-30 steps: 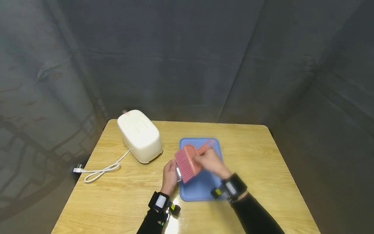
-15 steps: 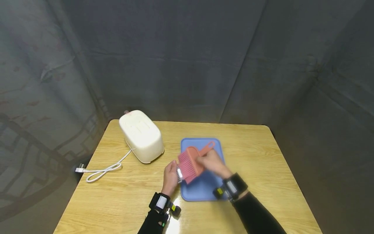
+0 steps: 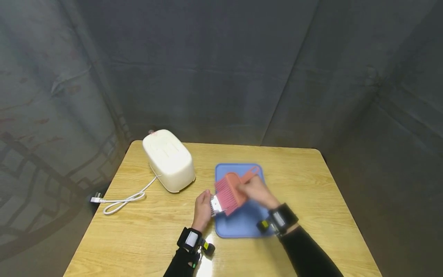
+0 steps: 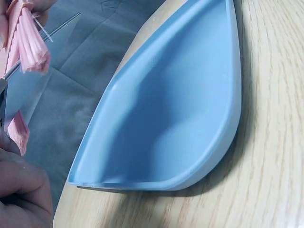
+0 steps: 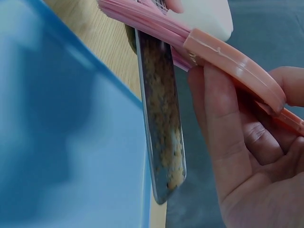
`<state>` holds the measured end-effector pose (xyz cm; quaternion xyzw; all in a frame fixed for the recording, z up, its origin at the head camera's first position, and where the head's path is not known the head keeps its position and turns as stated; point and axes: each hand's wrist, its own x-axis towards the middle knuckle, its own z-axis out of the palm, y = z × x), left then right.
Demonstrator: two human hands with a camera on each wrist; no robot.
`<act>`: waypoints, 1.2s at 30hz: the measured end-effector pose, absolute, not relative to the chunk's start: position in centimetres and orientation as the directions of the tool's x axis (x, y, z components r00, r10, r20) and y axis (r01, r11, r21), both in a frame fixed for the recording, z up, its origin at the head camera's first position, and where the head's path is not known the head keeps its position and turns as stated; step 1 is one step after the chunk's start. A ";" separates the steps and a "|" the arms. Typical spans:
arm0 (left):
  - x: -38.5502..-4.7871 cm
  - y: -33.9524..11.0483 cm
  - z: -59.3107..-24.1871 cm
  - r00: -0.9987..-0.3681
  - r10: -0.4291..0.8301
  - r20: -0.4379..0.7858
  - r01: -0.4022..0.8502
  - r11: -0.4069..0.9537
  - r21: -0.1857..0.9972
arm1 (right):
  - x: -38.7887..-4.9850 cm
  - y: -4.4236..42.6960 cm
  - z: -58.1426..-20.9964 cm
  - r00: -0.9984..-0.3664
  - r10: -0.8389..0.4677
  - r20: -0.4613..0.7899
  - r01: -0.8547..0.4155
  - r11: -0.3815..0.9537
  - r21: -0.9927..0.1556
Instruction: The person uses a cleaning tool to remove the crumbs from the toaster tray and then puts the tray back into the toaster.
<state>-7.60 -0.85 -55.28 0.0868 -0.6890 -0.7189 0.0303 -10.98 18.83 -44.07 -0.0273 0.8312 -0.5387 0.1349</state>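
Note:
In the head view my left hand (image 3: pixel 202 211) grips a flat silver metal piece (image 3: pixel 216 205) near the tray's left edge. My right hand (image 3: pixel 257 191) holds an orange brush (image 3: pixel 236 186), its pink bristles lying across that metal. Seen from the right wrist, the metal piece (image 5: pixel 164 114) is long and thin with tan, crumb-like specks, and the bristles (image 5: pixel 147 18) cross its upper end; thumb and fingers of the right hand (image 5: pixel 251 142) pinch the brush (image 5: pixel 232 64). The left wrist view catches the curled left hand (image 4: pixel 23 190) and bristle tufts (image 4: pixel 33 54).
A blue tray (image 3: pixel 238 231) lies on the wooden table (image 3: pixel 294 177) under the brush. At the back left stands a cream-white appliance (image 3: pixel 169 159), its white cord (image 3: pixel 119 202) looped towards the left edge, with the plug (image 3: pixel 97 199) there. Dark grey curtains (image 3: pixel 207 77) surround the table.
My right hand and the brush have shifted a little to the right, uncovering more of the silver metal piece. The left hand keeps its grip and has barely moved.

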 end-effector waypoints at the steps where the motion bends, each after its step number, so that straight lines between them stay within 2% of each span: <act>1: -7.6 -0.9 -55.3 -0.983 -0.162 -0.083 -0.076 -0.049 0.996 | -11.0 18.9 -44.0 -0.963 -0.189 -0.194 0.100 0.417 -0.903; 12: -7.6 -1.3 -54.9 -0.982 -0.154 -0.109 -0.101 -0.058 0.993 | -11.6 20.4 -44.2 -0.958 -0.205 -0.198 0.106 0.389 -0.915; 18: -6.6 -1.7 -52.1 -0.984 -0.141 -0.108 -0.102 -0.051 0.994 | -11.9 21.4 -44.2 -0.958 -0.200 -0.206 0.113 0.397 -0.911; 26: -6.0 -1.9 -51.3 -0.984 -0.147 -0.102 -0.098 -0.038 0.995 | -12.5 22.6 -45.0 -0.959 -0.183 -0.215 0.125 0.408 -0.905; 29: -6.0 -2.0 -51.4 -0.983 -0.142 -0.118 -0.114 -0.035 0.993 | -12.5 22.9 -45.0 -0.961 -0.175 -0.213 0.126 0.407 -0.905; 36: -7.1 -2.0 -55.0 -0.979 -0.148 -0.137 -0.131 -0.052 0.990 | -12.5 23.4 -44.8 -0.964 -0.154 -0.215 0.138 0.400 -0.906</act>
